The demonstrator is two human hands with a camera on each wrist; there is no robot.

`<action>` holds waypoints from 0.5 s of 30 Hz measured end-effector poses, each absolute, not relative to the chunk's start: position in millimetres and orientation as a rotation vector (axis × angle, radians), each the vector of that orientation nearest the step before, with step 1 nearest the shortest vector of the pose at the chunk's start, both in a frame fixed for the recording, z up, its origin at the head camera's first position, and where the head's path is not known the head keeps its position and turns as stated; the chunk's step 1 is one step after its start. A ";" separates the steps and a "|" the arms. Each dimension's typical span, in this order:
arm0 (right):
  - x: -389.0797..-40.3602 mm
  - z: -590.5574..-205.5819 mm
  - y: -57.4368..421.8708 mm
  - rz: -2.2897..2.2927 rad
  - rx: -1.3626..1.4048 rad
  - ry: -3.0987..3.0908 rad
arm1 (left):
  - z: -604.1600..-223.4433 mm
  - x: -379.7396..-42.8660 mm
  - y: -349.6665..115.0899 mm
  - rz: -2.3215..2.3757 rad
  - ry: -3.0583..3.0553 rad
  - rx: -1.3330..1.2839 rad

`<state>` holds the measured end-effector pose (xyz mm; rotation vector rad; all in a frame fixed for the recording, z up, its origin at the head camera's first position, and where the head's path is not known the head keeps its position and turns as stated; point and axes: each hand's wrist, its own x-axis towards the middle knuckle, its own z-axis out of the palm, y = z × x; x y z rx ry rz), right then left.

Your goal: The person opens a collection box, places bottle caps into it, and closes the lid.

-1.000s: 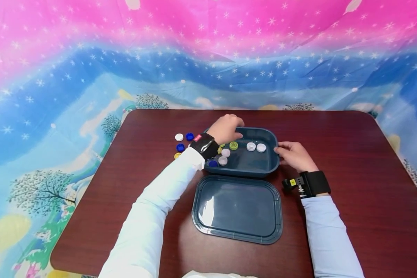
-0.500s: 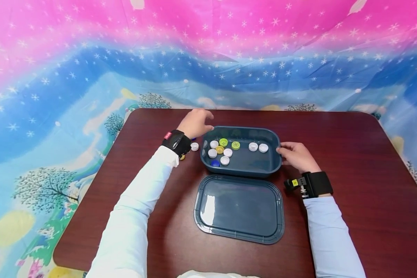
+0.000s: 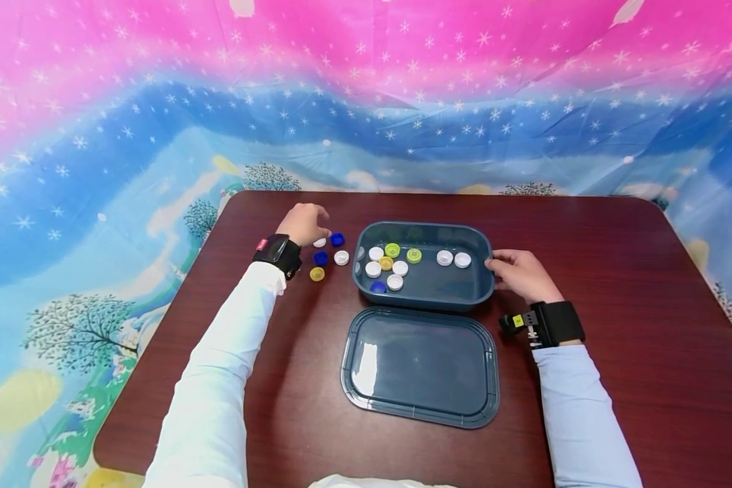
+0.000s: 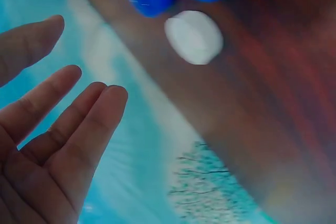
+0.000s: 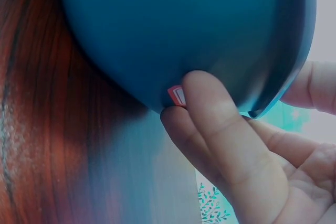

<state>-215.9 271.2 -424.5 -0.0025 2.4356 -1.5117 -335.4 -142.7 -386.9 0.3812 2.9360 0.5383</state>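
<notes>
Head view: I see the left hand [image 3: 303,224] beside the loose caps [image 3: 320,258]. The box [image 3: 423,298], holding more caps [image 3: 413,255], lies between the hands, long axis side to side, one short end toward each. The right hand [image 3: 521,274] grips its right end; the lid [image 3: 421,366] lies flat to that hand's left, roughly parallel.

Left wrist view: parted fingers, holding nothing; a white cap [image 4: 194,38] lies beyond the fingertips, apart.

Right wrist view: fingers press the box's outer wall.

No readable text, red wristband tag [image 3: 261,245] too small
</notes>
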 end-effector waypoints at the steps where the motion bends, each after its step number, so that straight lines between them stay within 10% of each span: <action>1: -215.9 -424.5 271.3 -1.513 -0.002 2.436 | -390.6 -336.9 -145.6 0.540 2.928 0.366; 15: -215.9 -425.4 271.7 -1.524 0.002 2.431 | -422.7 -350.6 -158.0 0.545 2.860 0.278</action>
